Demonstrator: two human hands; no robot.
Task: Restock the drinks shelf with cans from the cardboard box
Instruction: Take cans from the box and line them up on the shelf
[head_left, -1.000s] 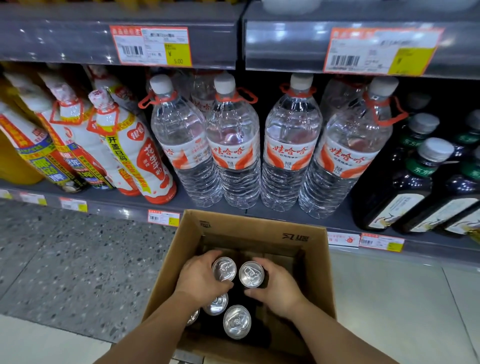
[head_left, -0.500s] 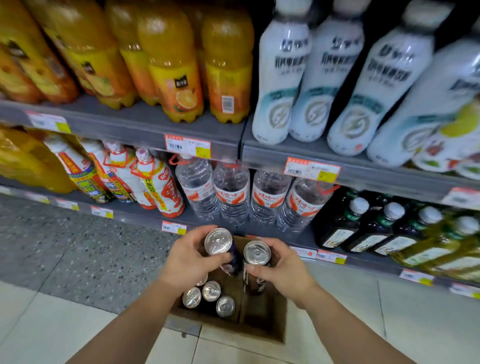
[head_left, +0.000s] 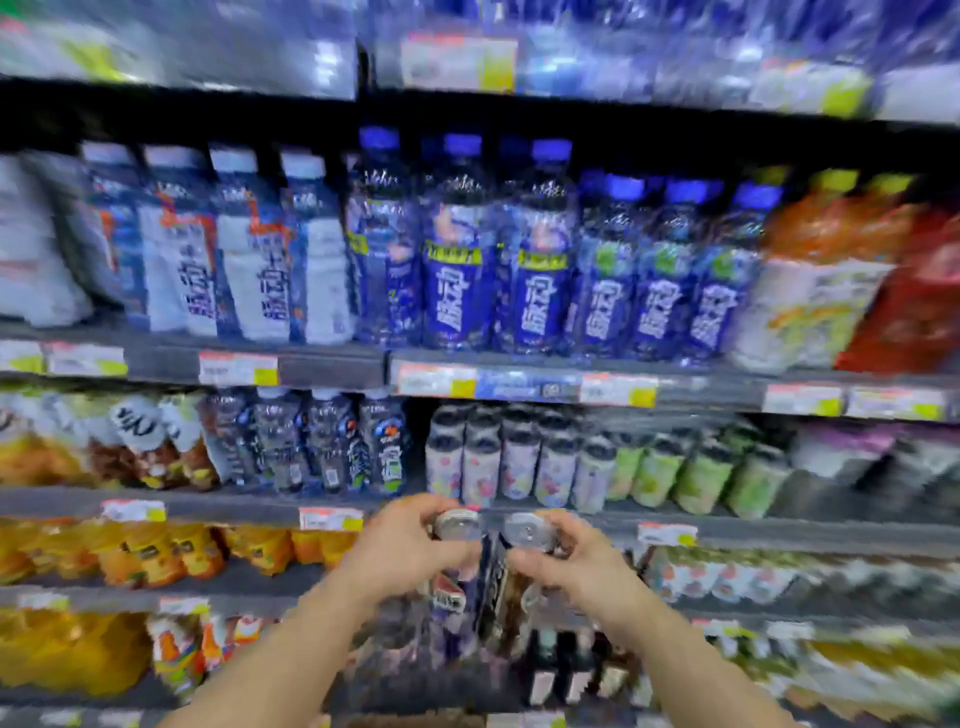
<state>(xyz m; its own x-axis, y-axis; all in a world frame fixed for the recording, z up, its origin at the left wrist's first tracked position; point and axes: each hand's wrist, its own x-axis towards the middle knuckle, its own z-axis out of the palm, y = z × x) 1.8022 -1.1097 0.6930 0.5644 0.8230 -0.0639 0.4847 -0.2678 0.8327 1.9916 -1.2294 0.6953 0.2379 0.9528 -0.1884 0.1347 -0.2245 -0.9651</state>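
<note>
My left hand (head_left: 400, 551) grips a dark can with a silver top (head_left: 457, 525), held upright. My right hand (head_left: 576, 564) grips a second such can (head_left: 527, 532) right beside it. Both cans are raised in front of the shelving, just below a shelf row of pale and green cans (head_left: 597, 467). The cardboard box is out of view. The picture is blurred by motion.
Stocked shelves fill the view: blue and white bottles (head_left: 457, 249) on the upper shelf, small bottles (head_left: 322, 447) left of the can row, orange juice bottles (head_left: 145, 556) at the lower left. Price tags line the shelf edges (head_left: 332, 519).
Both hands have lifted a can each out of the box and risen to shelf height. My view has swung up from the floor and box to the higher shelves.
</note>
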